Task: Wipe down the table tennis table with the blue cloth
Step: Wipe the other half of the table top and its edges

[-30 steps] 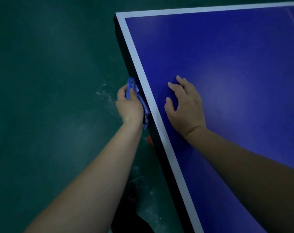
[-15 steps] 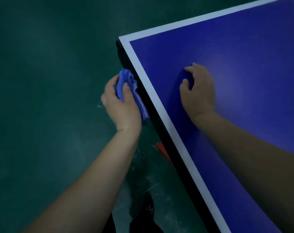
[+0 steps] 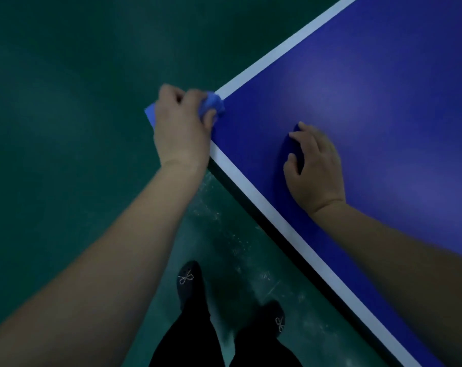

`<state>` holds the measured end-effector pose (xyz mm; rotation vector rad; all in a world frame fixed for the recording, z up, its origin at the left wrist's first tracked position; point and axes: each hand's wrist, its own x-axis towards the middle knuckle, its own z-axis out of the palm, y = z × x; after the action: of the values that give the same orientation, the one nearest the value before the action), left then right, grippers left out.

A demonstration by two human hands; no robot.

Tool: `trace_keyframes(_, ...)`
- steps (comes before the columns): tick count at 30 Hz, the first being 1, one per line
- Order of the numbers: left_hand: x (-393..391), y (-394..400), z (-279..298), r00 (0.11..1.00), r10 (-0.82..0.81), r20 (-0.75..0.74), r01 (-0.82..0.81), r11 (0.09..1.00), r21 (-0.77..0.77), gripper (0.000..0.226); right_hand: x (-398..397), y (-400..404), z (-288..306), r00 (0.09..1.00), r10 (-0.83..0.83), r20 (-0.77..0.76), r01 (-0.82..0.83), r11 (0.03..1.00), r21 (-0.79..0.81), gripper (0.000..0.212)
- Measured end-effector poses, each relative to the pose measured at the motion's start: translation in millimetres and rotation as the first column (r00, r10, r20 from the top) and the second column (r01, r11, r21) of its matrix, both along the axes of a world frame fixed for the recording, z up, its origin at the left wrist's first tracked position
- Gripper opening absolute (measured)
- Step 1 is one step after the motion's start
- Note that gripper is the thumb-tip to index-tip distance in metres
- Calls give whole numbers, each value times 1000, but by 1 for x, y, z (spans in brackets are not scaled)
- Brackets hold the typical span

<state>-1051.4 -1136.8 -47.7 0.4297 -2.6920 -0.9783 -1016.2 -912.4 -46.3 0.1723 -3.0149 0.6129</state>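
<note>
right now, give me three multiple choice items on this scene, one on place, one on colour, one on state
1. Where is the blue cloth?
A. at the table's corner
B. mid-table
C. on the floor

2. What colour is the table tennis table's border line?
A. yellow
B. white
C. red

3. What is the right hand doing?
A. holding a paddle
B. hanging off the table
C. resting on the tabletop, holding nothing

Answers: 1 A, the left hand bunches the cloth on the corner. 2 B, a white stripe runs along both edges. 3 C, its fingers lie on the blue surface.
</note>
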Motion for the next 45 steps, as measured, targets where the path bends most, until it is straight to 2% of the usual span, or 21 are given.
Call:
trace_keyframes(3, 48, 23, 1, 980, -198, 26, 197, 980, 27, 25, 0, 0, 0, 1000, -12, -1, 12, 1000, 10, 39)
trace_keyframes(4, 56, 27, 1, 964, -265, 5, 265, 964, -10, 24, 0, 0, 0, 1000, -21, -2, 21, 1000, 12, 39)
trace_keyframes(8, 5, 21, 9, 914, -406, -16, 397, 901, -176, 21, 0, 0, -1, 998, -55, 0, 55, 998, 15, 41)
trace_keyframes(10, -35, 17, 12, 913, -408, 3, 402, 897, -183, 21, 0, 0, -2, 998, -66, -5, 66, 998, 19, 41)
trace_keyframes(14, -82, -2, 15, 945, -291, 147, 318, 921, -224, 29, 0, 0, -1, 995, -103, -18, 103, 995, 11, 40)
trace_keyframes(16, -64, -2, 16, 924, -358, 131, 380, 890, -250, 30, -1, 0, -1, 994, -104, -20, 105, 994, 17, 40)
trace_keyframes(20, -10, 8, 13, 822, -565, 68, 563, 791, -237, 25, -1, -1, -3, 994, -108, -22, 108, 994, 16, 40)
trace_keyframes(23, -24, 30, 13, 804, -589, 79, 590, 776, -222, 28, 0, -2, -3, 994, -106, -18, 106, 994, 17, 40)
trace_keyframes(26, -70, 60, 11, 783, -613, 108, 615, 736, -282, 32, 0, -2, -2, 994, -110, -16, 110, 994, 16, 39)
trace_keyframes(29, -123, 63, 11, 861, -479, 170, 508, 821, -262, 35, 0, -1, -1, 995, -99, -31, 100, 995, 13, 39)
trace_keyframes(32, -139, 36, 4, 928, -321, 190, 344, 933, -103, 33, 0, -1, -2, 995, -91, -35, 92, 996, 5, 38)
trace_keyframes(37, -78, -16, -1, 961, -198, 195, 209, 977, -35, 30, 0, -2, -2, 995, -93, -37, 92, 995, -31, 36)
trace_keyframes(40, -53, -35, -3, 946, -65, 317, 19, 989, 146, 31, 1, -2, 0, 996, -84, -17, 84, 996, -27, 36)
trace_keyframes(45, -66, -31, 6, 890, -118, 440, 41, 983, 180, 32, -4, -2, 6, 993, -114, 13, 114, 993, -25, 35)
